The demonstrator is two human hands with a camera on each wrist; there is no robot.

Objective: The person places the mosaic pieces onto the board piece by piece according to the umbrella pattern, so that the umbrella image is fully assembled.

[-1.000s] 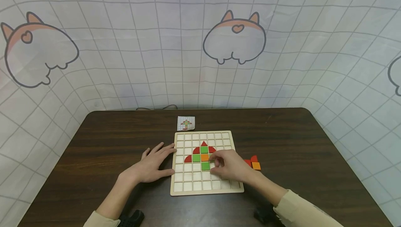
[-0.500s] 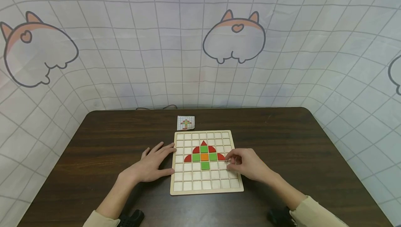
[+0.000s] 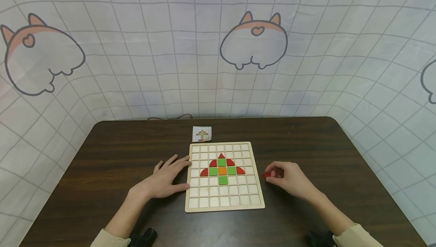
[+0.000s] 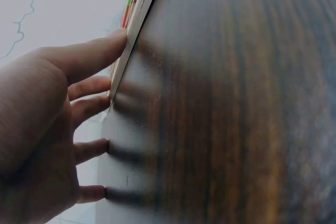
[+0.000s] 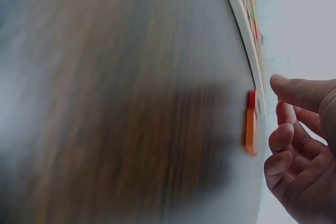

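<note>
A square wooden grid board (image 3: 225,210) lies on the table, with red, green and orange tiles set in a pattern around its middle. My left hand (image 3: 163,182) rests at the board's left side, fingers spread and thumb touching the edge. To the right of the board, my right hand (image 3: 289,178) hovers over loose tiles, its fingers loosely bent. A red tile (image 3: 267,175) shows by the fingertips. In the right wrist view an orange tile (image 5: 250,132) lies on the table beside a red one, apart from the thumb; no tile is visible in the hand.
A small pattern card (image 3: 202,134) lies behind the board. The dark wood table (image 3: 143,137) reaches back to a white grid-patterned curtain (image 3: 170,50). A dark cable (image 3: 184,116) shows at the table's rear edge.
My right hand has moved right, from the board to the loose tiles. A green square and a red quarter-round tile now show on the pattern's right side. My left hand stays put.
</note>
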